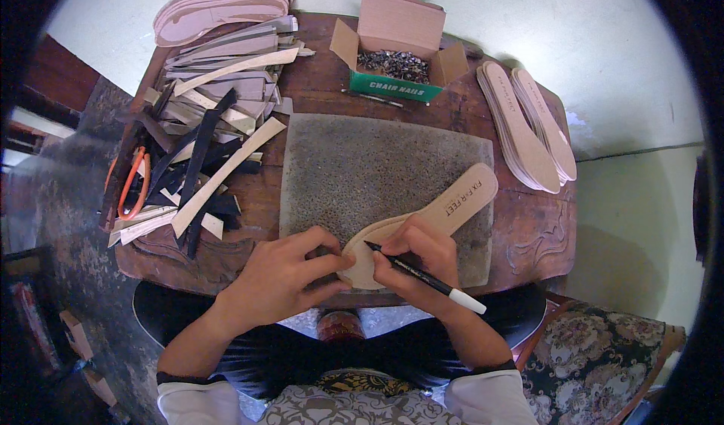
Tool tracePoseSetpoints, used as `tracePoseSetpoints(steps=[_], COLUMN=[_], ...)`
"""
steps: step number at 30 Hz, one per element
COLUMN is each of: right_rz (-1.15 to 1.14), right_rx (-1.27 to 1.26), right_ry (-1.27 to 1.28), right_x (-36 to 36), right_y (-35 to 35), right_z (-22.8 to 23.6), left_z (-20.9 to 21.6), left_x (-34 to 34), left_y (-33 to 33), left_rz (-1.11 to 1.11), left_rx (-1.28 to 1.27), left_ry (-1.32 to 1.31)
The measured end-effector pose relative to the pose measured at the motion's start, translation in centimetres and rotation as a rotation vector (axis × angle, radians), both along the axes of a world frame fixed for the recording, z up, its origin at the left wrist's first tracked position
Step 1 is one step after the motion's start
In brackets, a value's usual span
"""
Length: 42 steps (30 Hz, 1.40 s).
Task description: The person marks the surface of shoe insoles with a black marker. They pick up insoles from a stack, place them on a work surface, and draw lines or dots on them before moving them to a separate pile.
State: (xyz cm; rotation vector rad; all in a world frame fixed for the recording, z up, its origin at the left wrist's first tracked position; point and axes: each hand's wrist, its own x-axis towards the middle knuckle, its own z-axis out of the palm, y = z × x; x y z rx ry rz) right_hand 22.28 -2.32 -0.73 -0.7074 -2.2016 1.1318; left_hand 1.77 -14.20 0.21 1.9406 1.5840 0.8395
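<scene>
Fingers [411,238] grip a pen [422,276]; an open green box [392,86] holds nails [394,66].

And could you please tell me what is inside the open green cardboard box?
The open green cardboard box holds a loose heap of small, shiny metal pieces; its front wall and the top layer hide whatever lies at the bottom.

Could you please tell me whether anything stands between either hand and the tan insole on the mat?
Nothing visible stands in the way. The left hand is at the wide end of the insole; the right hand is over it, holding the black marker, tip at its upper face. The green box stands apart, beyond the mat.
</scene>
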Motion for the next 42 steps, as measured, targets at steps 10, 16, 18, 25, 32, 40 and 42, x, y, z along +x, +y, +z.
tracePoseSetpoints(steps=[10,16,18,25,32,40,42], right_rz=[0.002,0.003,-0.013,-0.049,-0.044,-0.055,-0.050], right_rx=[-0.008,-0.020,-0.028,-0.028,0.042,0.011,0.014], right_ry=[0.004,0.021,0.046,0.017,0.021,0.001,0.003], right_x=[-0.08,0.05,0.22,0.53,0.32,0.33,0.40], right_y=[-0.04,0.11,0.23,0.58,0.69,0.42,0.44], right_z=[0.27,0.02,-0.15,0.18,0.18,0.21,0.15], left_z=[0.04,0.04,0.07,-0.11,0.15,0.30,0.34], left_x=[0.00,-0.05,-0.02,-0.10,-0.19,-0.24,-0.26], left_y=[-0.05,0.03,0.03,-0.06,-0.09,-0.03,-0.05], left_rz=[-0.005,-0.007,-0.007,-0.004,-0.012,-0.031,-0.032], left_rx=[-0.016,-0.002,-0.006,0.002,-0.012,-0.021,-0.030], left_ry=[0.004,-0.003,-0.005,-0.001,-0.018,-0.003,0.001])
